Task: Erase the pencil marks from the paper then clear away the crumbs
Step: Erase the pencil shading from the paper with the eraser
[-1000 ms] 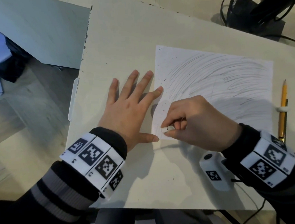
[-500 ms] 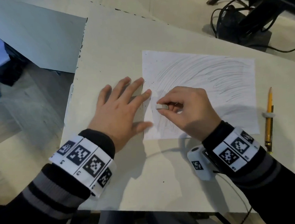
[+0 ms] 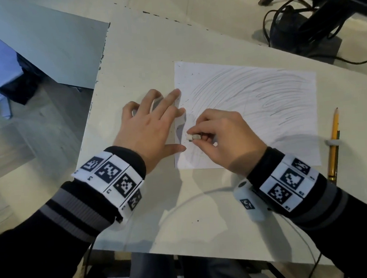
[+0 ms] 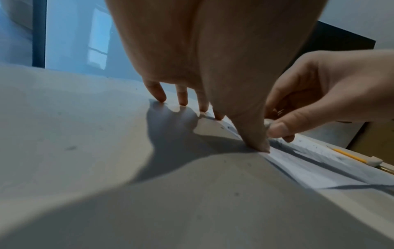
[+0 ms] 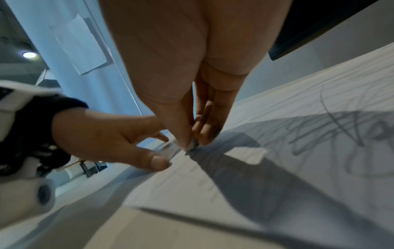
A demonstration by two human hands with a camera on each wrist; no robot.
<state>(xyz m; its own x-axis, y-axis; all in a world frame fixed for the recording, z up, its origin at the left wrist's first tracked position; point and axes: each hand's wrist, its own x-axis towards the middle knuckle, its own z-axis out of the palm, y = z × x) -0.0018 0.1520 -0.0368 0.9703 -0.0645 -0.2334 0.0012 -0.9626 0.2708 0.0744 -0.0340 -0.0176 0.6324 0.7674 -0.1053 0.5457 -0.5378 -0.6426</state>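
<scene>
White eraser (image 3: 192, 136) is pinched by the right hand (image 3: 222, 137); paper (image 3: 261, 106), pinned by flat left hand (image 3: 150, 127), could crumple under hard rubbing.

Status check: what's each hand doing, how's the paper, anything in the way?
Left hand open, fingertips pinning paper edge. Right hand pinches eraser on paper. Pencil marks remain. Pencil lies clear.
</scene>
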